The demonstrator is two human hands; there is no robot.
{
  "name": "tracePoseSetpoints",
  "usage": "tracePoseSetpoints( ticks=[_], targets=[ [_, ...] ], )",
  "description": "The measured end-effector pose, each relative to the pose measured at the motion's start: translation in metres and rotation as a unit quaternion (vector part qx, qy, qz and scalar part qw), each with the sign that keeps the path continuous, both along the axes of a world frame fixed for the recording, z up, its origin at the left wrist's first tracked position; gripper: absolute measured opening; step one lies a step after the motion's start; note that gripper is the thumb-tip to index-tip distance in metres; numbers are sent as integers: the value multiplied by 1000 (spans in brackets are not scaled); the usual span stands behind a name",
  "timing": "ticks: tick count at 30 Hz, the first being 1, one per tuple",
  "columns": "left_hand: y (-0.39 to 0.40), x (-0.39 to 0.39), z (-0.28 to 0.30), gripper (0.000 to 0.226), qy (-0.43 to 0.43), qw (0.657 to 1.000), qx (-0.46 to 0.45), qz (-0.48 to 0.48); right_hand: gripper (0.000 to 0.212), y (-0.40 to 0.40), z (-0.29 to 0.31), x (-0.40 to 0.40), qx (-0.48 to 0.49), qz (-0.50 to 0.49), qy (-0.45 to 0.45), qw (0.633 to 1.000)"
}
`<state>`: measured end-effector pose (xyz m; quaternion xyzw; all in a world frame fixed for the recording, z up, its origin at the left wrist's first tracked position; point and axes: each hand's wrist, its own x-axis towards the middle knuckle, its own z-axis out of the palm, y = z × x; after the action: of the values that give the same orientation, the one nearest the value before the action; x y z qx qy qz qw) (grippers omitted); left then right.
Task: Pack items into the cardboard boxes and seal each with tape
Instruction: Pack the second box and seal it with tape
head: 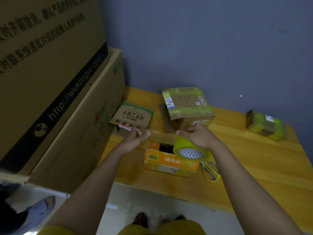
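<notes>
An orange cardboard box (169, 162) stands on the wooden table (254, 158) with a dark gap open in its top. Above its right end my right hand (198, 134) grips a yellow tape roll (189, 150). A clear strip of tape (162, 132) stretches from the roll leftward. My left hand (135, 137) pinches the strip's free end above the box's left side. Behind it are a small box with a green edge (133, 116) and a taped box (188, 104) wrapped in green-yellow tape.
Yellow-handled scissors (210, 170) lie on the table right of the orange box. Another taped box (265, 125) sits at the far right. Large cardboard cartons (59, 99) are stacked along the left. A blue wall (203, 48) backs the table. A shoe (39, 211) shows on the floor.
</notes>
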<state>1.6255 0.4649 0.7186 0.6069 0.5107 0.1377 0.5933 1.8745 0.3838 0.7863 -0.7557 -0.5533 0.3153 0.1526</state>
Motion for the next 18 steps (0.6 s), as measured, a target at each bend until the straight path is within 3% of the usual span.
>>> tracePoseSetpoints(
  ticks=[4, 10, 18],
  targets=[
    [2, 11, 3, 39, 30, 999, 13, -31, 64, -5, 4, 5, -5, -35, 8, 999],
    [0, 9, -6, 59, 61, 990, 51, -112, 61, -10, 7, 9, -9, -35, -9, 999],
    [-2, 15, -23, 59, 79, 985, 74, -138, 62, -7, 11, 0, -29, -38, -36, 998]
  ],
)
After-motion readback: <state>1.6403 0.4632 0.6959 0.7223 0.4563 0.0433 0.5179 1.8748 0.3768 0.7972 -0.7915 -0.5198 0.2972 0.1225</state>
